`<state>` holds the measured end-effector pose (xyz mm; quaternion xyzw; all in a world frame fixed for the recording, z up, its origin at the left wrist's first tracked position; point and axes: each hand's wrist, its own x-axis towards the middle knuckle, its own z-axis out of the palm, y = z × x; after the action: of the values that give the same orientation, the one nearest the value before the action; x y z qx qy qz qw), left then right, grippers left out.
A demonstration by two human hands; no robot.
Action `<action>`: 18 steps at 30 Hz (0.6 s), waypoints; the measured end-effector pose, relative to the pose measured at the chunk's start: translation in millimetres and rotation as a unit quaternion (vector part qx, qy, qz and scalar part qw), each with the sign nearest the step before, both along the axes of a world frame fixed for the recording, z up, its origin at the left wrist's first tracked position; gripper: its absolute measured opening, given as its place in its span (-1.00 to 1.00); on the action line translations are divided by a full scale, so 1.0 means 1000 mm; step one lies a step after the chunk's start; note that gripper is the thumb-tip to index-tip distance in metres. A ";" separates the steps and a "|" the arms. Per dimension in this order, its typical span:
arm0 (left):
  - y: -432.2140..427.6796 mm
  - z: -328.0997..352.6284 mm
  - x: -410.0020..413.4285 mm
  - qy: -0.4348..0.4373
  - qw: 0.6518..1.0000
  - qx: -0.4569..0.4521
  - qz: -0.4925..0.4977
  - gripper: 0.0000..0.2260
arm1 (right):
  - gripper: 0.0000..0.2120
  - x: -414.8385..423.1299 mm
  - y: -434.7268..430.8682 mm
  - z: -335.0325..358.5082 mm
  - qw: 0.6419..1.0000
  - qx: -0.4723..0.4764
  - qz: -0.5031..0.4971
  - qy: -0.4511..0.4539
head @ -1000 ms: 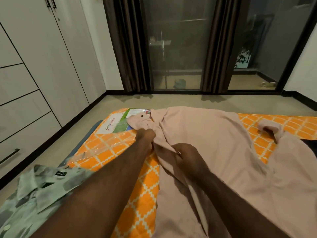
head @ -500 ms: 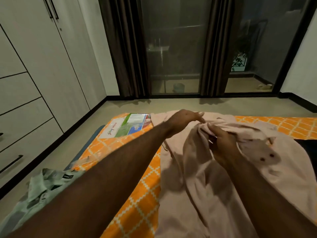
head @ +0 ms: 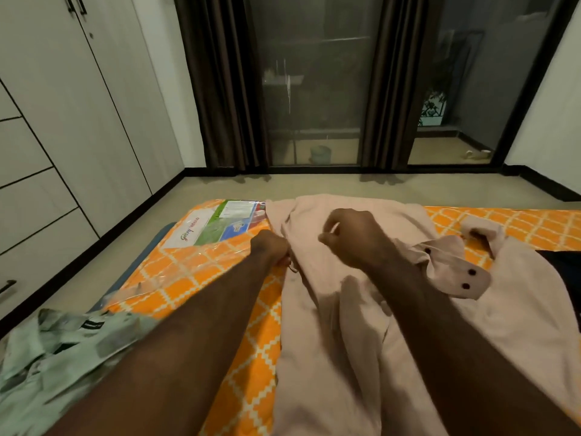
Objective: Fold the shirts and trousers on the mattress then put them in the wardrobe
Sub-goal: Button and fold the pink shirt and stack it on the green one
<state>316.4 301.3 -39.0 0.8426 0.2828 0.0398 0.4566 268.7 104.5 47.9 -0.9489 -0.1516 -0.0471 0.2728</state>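
Observation:
A pale pink shirt (head: pixel 330 347) lies spread over the orange patterned mattress (head: pixel 195 275), one cuffed sleeve with dark buttons folded across it on the right. My left hand (head: pixel 272 248) pinches the shirt's left edge. Over the upper middle of the shirt hovers my right hand (head: pixel 352 239), fingers curled; whether it grips cloth is unclear. A green patterned shirt (head: pixel 53 350) lies crumpled at the mattress's near left corner. The white wardrobe (head: pixel 63 121) with closed doors and drawers fills the left wall.
A printed label under plastic wrap (head: pixel 217 225) covers the mattress's far left corner. Dark cloth (head: pixel 566 269) shows at the right edge. Bare floor (head: pixel 314 185) runs between the mattress and glass doors with dark curtains (head: pixel 220 89).
Both hands carried the sleeve across the shirt and laid it down on the right. My left hand has come back to the shirt's left edge; my right hand sits lower, over the middle.

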 end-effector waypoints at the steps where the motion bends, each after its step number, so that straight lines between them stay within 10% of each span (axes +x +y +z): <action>1: -0.002 -0.001 0.006 -0.009 1.000 -0.020 0.014 -0.82 | -0.85 -0.002 0.015 -0.012 0.999 0.007 0.034 -0.005; 10: -0.018 0.011 0.035 0.002 0.986 -0.131 0.107 -0.87 | -0.81 0.000 0.026 -0.095 0.995 -0.089 0.025 0.043; 18: -0.021 0.034 0.047 -0.035 0.978 0.136 0.155 -0.67 | -0.73 0.004 0.020 -0.072 0.997 0.067 0.025 0.036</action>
<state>363.4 280.1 -5.1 0.8410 0.3857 0.1772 0.3354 272.7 124.9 -24.1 -0.9255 -0.1616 -0.0160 0.3423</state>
